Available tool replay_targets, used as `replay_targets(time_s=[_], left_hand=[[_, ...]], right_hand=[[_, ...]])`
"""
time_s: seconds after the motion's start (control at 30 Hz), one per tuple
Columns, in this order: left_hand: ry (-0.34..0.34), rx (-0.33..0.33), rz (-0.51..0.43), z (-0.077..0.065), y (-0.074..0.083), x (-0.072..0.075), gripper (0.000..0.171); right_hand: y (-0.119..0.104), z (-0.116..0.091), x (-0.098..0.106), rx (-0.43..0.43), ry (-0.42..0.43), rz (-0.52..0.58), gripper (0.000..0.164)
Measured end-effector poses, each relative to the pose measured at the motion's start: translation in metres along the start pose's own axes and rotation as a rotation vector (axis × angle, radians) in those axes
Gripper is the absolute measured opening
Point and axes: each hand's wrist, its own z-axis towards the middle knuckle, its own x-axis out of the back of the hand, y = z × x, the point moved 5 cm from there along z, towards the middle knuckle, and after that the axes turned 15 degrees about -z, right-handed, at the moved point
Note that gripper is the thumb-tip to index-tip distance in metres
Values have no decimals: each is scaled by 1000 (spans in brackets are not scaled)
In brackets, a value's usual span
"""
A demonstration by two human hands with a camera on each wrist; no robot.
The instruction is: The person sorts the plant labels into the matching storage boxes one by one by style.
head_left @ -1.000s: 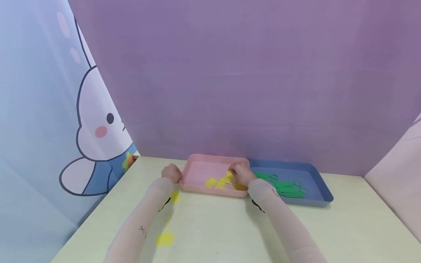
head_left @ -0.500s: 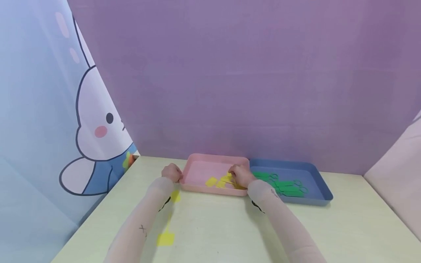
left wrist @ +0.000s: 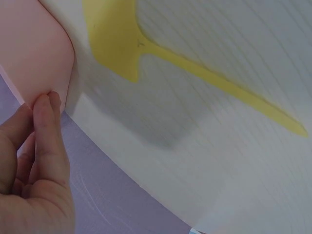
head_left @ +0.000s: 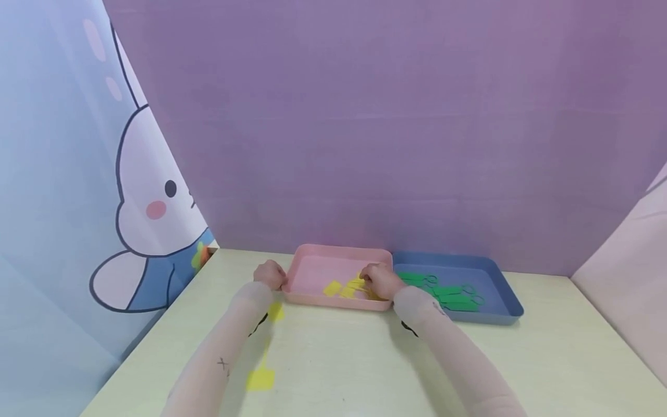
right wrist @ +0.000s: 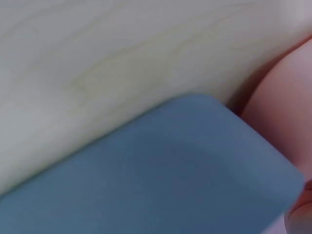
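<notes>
At the left corner of the pink tray (head_left: 323,266) my left hand (head_left: 270,274) pinches the wall between thumb and fingers; the left wrist view shows this grip (left wrist: 41,151) up close. My right hand (head_left: 383,281) reaches into the tray's right end with bent fingers, pinching a yellow plant label (head_left: 361,279) among several others, though the palm hides most of it. Other yellow labels (head_left: 332,288) lie flat in the tray. In the right wrist view only a bit of the right hand (right wrist: 300,217) shows, at the lower right.
A blue tray (head_left: 502,301) adjoins the pink one on the right and contains several green tags with loops (head_left: 458,301). More T-shaped yellow labels (head_left: 260,380) lie on the table (head_left: 333,365) by the left forearm. A purple cloth (head_left: 385,127) hangs behind the trays.
The right fingertips have sunk slightly, and the yellow label at them sits lower in the pink tray. My left hand keeps its hold on the corner. The view has shifted slightly.
</notes>
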Motion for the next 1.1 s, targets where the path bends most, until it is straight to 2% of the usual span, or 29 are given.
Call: replay_targets(time_s=[0.27,0.4,0.5,0.6,0.77,0.93,1.1], left_hand=[[-1,-22,-8,5,-3,0,13],[-4,-32,2,4,-1,0,13],[-3,-60,14,2,0,1,12],[-12,-92,24,0,-1,2,12],[-62,-103,-12,1,-4,1,11],[-96,-137,-42,3,-3,-2,11],[-87,-177,-26,4,-3,0,11]], right_hand=[[-17,-5,17,48,-1,26,22],[-39,-12,27,166,46,-8,21],[-62,-20,32,288,90,-48,19],[-84,-28,34,367,105,-101,17],[-108,-37,28,434,52,-176,18],[-126,-39,16,499,-17,-315,23],[-152,-36,6,635,14,-455,26]])
